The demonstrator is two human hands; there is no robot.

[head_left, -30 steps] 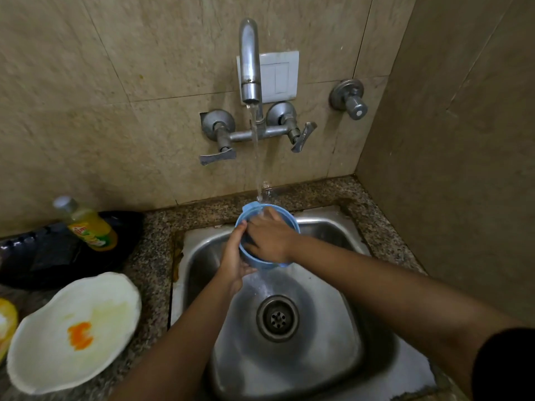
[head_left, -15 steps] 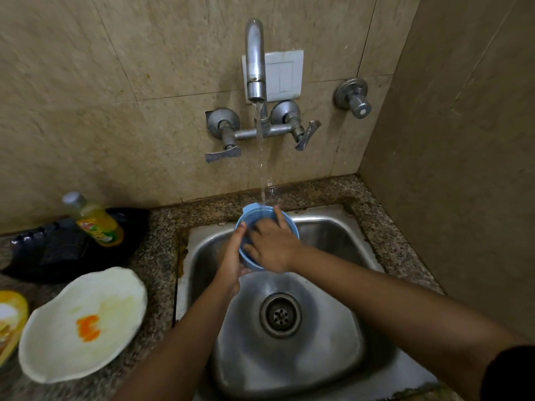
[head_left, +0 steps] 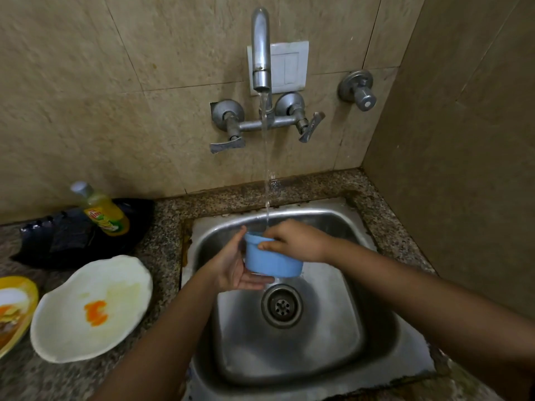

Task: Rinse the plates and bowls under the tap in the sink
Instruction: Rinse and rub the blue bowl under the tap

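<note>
Over a square stainless-steel sink (head_left: 333, 345), beneath a running chrome wall tap (head_left: 261, 47), a person's left hand (head_left: 233, 270) cradles a small round blue plastic bowl (head_left: 270, 263), fingers curled underneath; the right hand (head_left: 299, 241) grips its rim with bent fingers.

Light blue bowl (head_left: 272, 260); white plate (head_left: 89, 309), orange stain; speckled counter (head_left: 165, 235).

left hand (head_left: 231, 270) cupped palm-up, right hand (head_left: 299, 241) curled

Speckled granite counter (head_left: 168, 215) bears white plate (head_left: 124, 273), yellow plate (head_left: 29, 287), black tray (head_left: 58, 244)
</note>
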